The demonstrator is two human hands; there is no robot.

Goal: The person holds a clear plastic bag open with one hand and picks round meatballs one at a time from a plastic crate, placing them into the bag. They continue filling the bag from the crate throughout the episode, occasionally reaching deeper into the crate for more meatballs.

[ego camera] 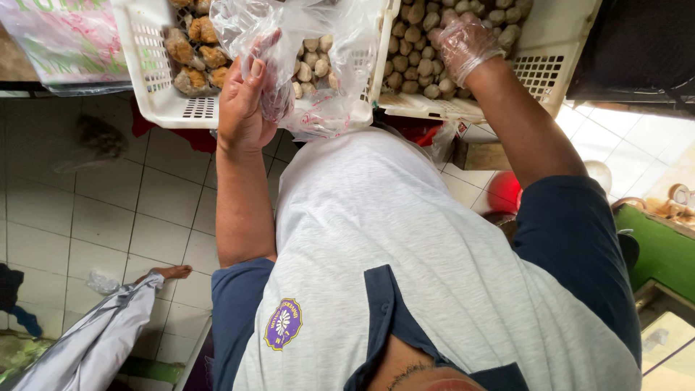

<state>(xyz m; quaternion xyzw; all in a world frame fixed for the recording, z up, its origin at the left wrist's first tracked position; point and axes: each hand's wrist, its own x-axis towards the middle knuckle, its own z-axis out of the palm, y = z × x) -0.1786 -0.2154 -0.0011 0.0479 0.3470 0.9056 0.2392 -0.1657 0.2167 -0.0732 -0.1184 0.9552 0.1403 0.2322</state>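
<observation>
The floor (108, 210) is of pale square tiles, and it lies open on the left side, below the white baskets. The left hand (242, 108) pinches a clear plastic bag (311, 43) with round balls inside — the bag hangs over the left basket (156, 101). The right hand (463, 43), in a thin glove, rests with curled fingers on the brown balls (416, 43) in the right basket (539, 72).

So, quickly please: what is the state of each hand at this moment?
Left hand: closed, holding a clear plastic bag of small round balls.
Right hand: in a thin clear glove, fingers curled on the round balls in the white basket.
</observation>
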